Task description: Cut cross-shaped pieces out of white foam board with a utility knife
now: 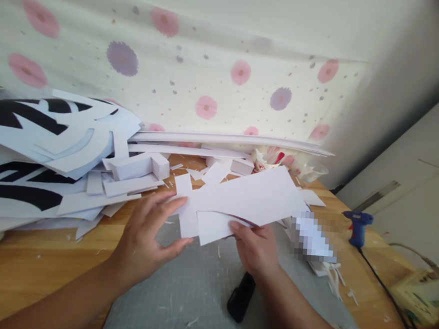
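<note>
In front of me, above the grey cutting mat [146,299], are cut pieces of white board. My right hand [257,247] pinches a smaller white board piece [215,227], thumb on top and fingers beneath. A longer white board piece [251,194] lies against it, seemingly in the same grip. My left hand [147,234] is at the left end of these pieces, thumb and fingers spread apart, fingertips beside or lightly touching the edge. Below my right hand a black object [241,297], perhaps a tool handle, rests on the mat; its upper end is hidden.
At left are stacked white sheets with black shapes [56,133] and folded board offcuts [136,166]. Long white strips [228,141] lie along the flowered curtain [211,73]. A blue glue gun [358,229] with a black cord stands on the wooden table [375,300] at right.
</note>
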`<state>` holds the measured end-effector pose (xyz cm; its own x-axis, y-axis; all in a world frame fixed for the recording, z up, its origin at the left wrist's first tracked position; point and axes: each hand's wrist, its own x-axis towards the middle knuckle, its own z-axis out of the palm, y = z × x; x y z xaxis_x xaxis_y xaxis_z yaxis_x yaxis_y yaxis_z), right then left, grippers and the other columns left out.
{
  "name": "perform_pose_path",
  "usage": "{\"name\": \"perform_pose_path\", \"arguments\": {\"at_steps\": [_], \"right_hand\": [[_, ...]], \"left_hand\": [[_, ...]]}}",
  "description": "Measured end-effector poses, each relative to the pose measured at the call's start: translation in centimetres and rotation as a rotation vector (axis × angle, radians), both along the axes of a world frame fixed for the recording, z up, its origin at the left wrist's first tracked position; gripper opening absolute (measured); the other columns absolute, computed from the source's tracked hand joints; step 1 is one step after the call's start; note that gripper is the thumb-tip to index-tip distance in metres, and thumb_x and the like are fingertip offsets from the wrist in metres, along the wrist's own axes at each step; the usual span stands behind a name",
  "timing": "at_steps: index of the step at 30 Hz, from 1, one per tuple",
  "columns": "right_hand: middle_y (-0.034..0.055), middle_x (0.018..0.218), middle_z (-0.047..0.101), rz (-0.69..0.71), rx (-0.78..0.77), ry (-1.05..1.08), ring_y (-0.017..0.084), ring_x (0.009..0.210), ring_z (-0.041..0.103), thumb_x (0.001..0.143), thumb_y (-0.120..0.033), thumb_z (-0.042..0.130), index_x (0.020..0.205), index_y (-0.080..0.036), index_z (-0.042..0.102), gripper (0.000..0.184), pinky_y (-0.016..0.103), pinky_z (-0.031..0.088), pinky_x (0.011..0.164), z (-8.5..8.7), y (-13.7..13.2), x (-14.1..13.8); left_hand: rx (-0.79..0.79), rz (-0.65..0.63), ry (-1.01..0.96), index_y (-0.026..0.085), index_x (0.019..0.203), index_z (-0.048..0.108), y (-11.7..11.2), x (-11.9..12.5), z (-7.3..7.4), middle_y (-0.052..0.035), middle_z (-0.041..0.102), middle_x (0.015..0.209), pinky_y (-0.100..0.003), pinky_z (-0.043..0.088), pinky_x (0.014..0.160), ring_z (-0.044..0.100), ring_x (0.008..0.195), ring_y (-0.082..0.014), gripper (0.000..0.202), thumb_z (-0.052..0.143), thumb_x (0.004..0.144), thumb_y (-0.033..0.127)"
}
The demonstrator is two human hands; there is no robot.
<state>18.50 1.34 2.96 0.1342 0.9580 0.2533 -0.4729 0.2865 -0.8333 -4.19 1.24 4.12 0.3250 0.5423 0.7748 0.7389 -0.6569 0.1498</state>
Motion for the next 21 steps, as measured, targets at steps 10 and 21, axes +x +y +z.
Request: {"name": "perform_pose_path", "arguments": {"at_steps": [10,21], "right_hand": [[-0.0003,0.076,0.076,0.042,0.003,-0.042,0.016,0.060,0.066,0.067,-0.016,0.083,0.088,-0.022,0.076,0.022,0.026,0.058,0.052,-0.5,0.3,0.9],[0.0027,0.075,0.077,-0.014,-0.044,-0.123,0.019,0.061,0.068,0.064,-0.016,0.078,0.082,-0.019,0.079,0.017,0.031,0.059,0.050,-0.5,0.3,1.1]], "left_hand": [[-0.056,-0.010,-0.037,0.027,0.133,0.052,0.0,0.0,-0.4,-0.0098,0.052,0.133,-0.044,0.044,0.103,0.054,0.122,-0.0304,0.051,0.066,0.088,0.045],[-0.128,-0.038,-0.099,0.032,0.136,0.053,0.4,0.4,-1.2,-0.0069,0.053,0.132,-0.044,0.047,0.102,0.055,0.120,-0.0278,0.051,0.065,0.088,0.047]]}}
